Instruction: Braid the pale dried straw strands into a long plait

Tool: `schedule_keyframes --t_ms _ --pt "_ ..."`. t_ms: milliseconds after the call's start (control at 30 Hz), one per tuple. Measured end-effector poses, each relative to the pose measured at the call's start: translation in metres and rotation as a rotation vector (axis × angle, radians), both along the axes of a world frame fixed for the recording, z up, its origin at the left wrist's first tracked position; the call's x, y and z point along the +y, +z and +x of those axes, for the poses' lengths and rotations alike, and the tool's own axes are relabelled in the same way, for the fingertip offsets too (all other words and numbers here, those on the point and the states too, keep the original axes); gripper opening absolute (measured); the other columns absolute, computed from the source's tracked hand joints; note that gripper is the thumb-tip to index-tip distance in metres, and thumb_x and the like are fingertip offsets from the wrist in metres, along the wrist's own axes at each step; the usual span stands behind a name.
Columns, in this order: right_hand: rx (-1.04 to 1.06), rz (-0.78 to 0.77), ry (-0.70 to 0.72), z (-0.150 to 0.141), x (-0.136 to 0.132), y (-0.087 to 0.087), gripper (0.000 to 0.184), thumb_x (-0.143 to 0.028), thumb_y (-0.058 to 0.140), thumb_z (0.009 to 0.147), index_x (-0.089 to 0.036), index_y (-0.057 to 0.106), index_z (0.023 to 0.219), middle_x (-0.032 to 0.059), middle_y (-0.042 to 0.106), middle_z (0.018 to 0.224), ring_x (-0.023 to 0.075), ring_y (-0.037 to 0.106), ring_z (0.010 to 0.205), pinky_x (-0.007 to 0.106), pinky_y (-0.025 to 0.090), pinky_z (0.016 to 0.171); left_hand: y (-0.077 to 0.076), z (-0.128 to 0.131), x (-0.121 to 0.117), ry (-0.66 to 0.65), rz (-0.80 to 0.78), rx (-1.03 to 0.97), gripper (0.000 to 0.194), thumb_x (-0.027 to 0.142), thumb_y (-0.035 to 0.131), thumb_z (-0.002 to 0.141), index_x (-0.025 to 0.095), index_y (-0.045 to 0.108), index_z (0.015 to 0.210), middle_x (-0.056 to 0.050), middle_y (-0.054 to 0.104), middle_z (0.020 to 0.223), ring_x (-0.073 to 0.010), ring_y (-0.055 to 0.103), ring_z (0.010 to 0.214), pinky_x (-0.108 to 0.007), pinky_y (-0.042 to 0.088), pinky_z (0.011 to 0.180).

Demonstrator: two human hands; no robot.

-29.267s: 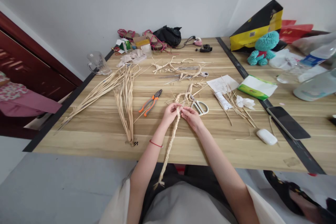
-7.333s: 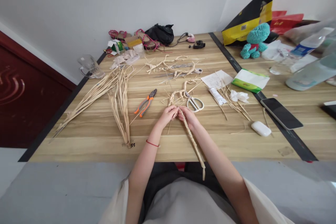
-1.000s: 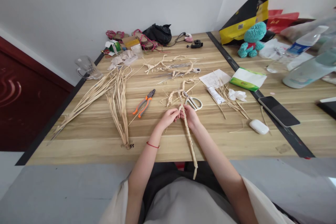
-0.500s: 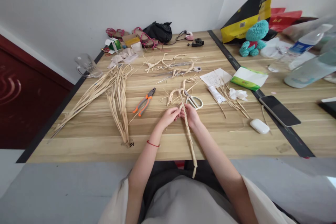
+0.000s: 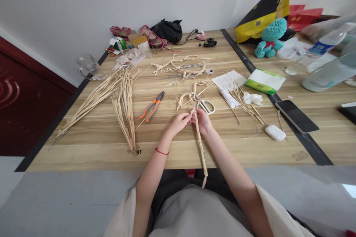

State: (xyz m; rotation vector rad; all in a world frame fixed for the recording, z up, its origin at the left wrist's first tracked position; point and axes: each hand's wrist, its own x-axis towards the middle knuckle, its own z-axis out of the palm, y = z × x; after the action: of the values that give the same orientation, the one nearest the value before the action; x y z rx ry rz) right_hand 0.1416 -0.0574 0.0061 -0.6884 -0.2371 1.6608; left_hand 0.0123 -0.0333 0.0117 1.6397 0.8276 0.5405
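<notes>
A pale straw-wrapped stem runs from between my hands toward me, its lower end hanging past the table's front edge. My left hand pinches its upper end from the left, fingers closed. On the other side my right hand has its fingers curled around the same end, close to the left fingertips. The fine detail between the fingertips is too small to make out. Just beyond my hands lie white-handled scissors and a bent straw-wrapped piece. Pliers with orange and grey handles lie left of my left hand.
Long bundles of dry straw spread over the left side, near a glass mug. More wrapped pieces lie farther back. At right are a white tube, a tissue pack, a phone and a white case.
The view has shifted slightly. Both hands keep their grip on the stem's upper end, and its hanging lower end has swung a little to the left.
</notes>
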Motion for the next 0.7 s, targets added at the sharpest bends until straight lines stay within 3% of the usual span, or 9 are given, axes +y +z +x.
schedule_keyframes --t_ms 700 --pt "0.008 0.021 0.015 0.0008 0.0003 -0.0027 0.007 -0.022 0.047 0.08 -0.018 0.051 0.076 -0.0061 0.039 0.046 0.0066 0.035 0.035 0.015 0.034 0.032 -0.0076 0.0013 0.0039 0.005 -0.052 -0.047 0.036 0.047 0.042 0.082 0.015 0.049 0.066 0.002 0.048 0.061 -0.0076 0.044 0.052 -0.022 0.035 0.052"
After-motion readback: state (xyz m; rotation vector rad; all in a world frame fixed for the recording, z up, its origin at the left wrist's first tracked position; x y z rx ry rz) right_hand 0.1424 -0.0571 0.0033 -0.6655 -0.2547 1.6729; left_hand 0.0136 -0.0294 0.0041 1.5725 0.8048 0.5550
